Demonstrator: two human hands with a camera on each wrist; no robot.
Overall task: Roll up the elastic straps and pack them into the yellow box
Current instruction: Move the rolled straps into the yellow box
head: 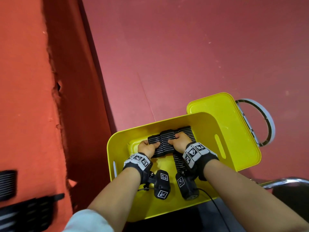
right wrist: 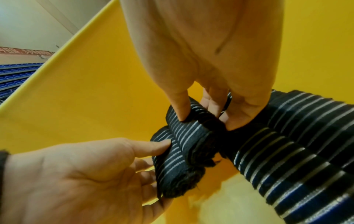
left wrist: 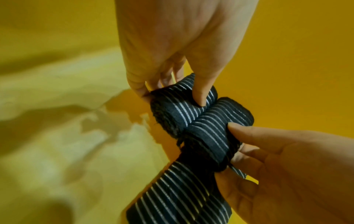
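Note:
Both hands are down inside the yellow box (head: 117,136). My left hand (head: 150,145) pinches a rolled black elastic strap with white stripes (left wrist: 172,112), thumb on top. Right beside it, my right hand (head: 177,139) grips a second roll (right wrist: 191,131) that touches the first. A third striped roll (head: 186,131) lies against the box's far wall. A loose striped strap tail (head: 179,162) runs from the rolls toward me under the right wrist. The fingertips under the rolls are hidden.
The yellow lid (head: 234,131) with a grey handle (head: 267,121) lies behind and right of the box on the dark red floor (head: 184,56). More black striped straps (head: 25,213) lie on the orange mat at lower left. A chrome tube (head: 284,182) runs at the right.

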